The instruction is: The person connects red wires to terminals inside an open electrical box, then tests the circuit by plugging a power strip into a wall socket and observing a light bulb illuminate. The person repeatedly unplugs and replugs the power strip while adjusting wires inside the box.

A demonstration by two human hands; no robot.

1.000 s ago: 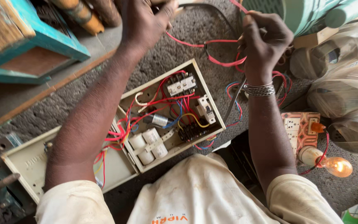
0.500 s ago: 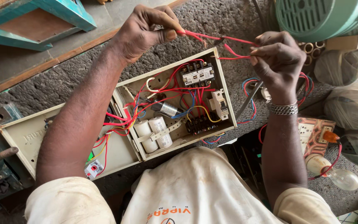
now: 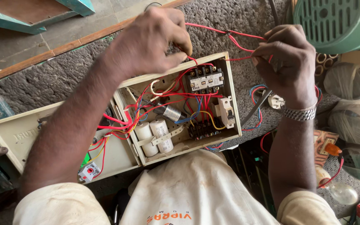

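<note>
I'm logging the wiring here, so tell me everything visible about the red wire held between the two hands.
The red wire is thin, plastic-insulated and slightly kinked. It runs above the open control box, with a small dark joint or knot near its middle. The left hand pinches one end near the box's top edge; the right hand grips the other end. Past the left fingers it dips into the box.

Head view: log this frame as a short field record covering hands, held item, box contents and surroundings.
left hand: pinching red wire above the box
right hand: gripping the same wire's other end, bracelet on wrist
control box: open, cream, holding two white capacitors, a contactor, red, blue and yellow wiring
surroundings: green motor housing top right, clear bulb lower right
</note>
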